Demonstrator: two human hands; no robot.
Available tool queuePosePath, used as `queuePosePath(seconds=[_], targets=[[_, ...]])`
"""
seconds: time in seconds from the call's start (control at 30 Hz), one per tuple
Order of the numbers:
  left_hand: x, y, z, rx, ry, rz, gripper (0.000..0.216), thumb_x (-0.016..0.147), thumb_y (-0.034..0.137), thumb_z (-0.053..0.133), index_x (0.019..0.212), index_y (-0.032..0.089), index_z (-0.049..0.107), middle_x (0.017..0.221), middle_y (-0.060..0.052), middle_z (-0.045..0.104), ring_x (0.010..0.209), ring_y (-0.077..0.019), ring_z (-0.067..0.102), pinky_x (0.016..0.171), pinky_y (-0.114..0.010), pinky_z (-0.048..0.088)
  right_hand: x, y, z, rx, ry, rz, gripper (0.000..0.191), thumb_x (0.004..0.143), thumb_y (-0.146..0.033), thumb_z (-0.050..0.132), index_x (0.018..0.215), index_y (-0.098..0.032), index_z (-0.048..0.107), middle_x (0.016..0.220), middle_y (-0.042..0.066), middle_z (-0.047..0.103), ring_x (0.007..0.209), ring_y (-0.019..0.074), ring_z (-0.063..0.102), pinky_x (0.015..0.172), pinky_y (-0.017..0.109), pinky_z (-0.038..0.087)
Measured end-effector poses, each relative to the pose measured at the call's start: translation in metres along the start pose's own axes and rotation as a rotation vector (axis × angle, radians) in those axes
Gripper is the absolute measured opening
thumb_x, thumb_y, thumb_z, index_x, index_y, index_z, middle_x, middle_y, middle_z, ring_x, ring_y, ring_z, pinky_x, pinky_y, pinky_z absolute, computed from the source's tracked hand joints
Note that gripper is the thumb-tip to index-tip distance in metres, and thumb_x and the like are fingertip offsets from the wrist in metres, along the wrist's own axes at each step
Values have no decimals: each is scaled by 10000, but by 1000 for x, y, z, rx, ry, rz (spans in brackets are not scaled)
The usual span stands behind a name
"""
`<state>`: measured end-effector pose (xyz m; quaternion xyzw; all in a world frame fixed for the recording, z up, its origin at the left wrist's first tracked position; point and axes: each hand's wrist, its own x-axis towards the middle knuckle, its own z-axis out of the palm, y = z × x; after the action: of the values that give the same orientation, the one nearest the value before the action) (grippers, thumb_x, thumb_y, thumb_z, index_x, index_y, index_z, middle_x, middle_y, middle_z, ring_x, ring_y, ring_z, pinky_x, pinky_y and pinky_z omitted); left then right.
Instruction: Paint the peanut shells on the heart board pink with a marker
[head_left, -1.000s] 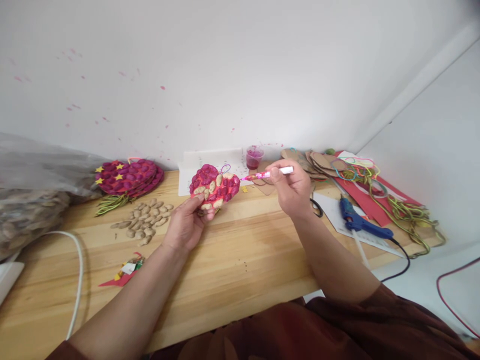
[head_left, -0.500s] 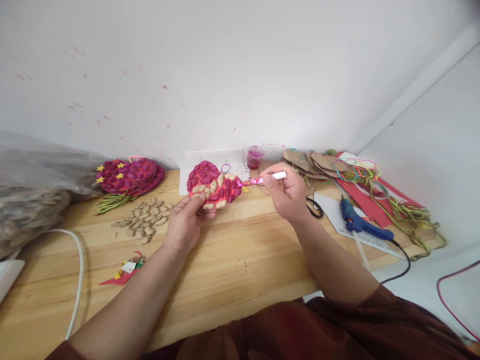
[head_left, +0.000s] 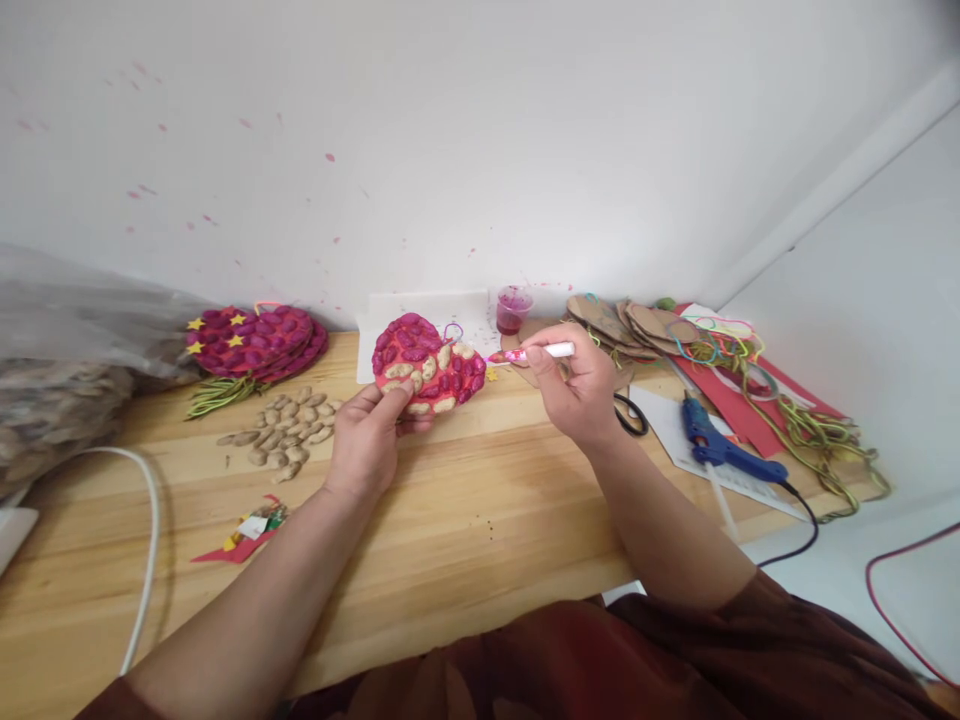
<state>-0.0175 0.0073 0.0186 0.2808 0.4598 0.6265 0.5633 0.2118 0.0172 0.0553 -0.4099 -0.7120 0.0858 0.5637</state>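
Peanut heart (head_left: 429, 367) slightly higher, hands (head_left: 367, 435) (head_left: 576, 388) closer together

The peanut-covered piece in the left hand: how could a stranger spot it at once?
Find the wooden table below the white wall. Near its far edge, the left hand holds the two-lobed, peanut-covered piece. Unlike the stacked pieces further left, it shows bare tan peanuts among the magenta ones.

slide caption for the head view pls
The left hand holds a peanut-covered piece, partly purple; the right hand holds a pink-stained brush near the piece's edge.
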Motion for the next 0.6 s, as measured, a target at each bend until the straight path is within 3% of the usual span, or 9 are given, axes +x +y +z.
queuePosePath(seconds=[0.17, 0.33, 0.5, 0.6], targets=[[-1, 1, 1, 12, -8, 13, 249, 639, 290, 863, 758, 125, 718, 689, -46, 730, 527, -151, 658, 483, -239, 557, 0, -1, 0, -3, -47, -6, 75, 960, -314, 632, 951, -252, 674, 896, 35, 713, 852, 202, 650, 826, 383, 491], [0, -1, 0, 24, -10, 13, 293, 623, 326, 881, 767, 130, 717, 704, -30, 727, 545, -140, 654, 490, -232, 559, 0, -1, 1, -46, 39, -50, 77, 958, -304, 630, 953, -244, 676, 899, 31, 729, 841, 197, 660, 810, 378, 503], [2, -4, -3, 20, -18, 10, 330, 612, 343, 895, 791, 131, 717, 721, -25, 731, 541, -144, 657, 491, -244, 563, 0, -1, 1, -46, -2, -67, 63, 951, -294, 639, 932, -243, 673, 873, 27, 718, 838, 195, 659, 792, 372, 501], [3, -6, -3, 16, -11, 7, 331, 601, 346, 902, 780, 134, 720, 708, -22, 726, 538, -139, 648, 492, -243, 560, 0, 2, 2, -39, 53, -39, 76, 957, -305, 633, 944, -240, 671, 885, 31, 718, 829, 192, 659, 785, 370, 504]])
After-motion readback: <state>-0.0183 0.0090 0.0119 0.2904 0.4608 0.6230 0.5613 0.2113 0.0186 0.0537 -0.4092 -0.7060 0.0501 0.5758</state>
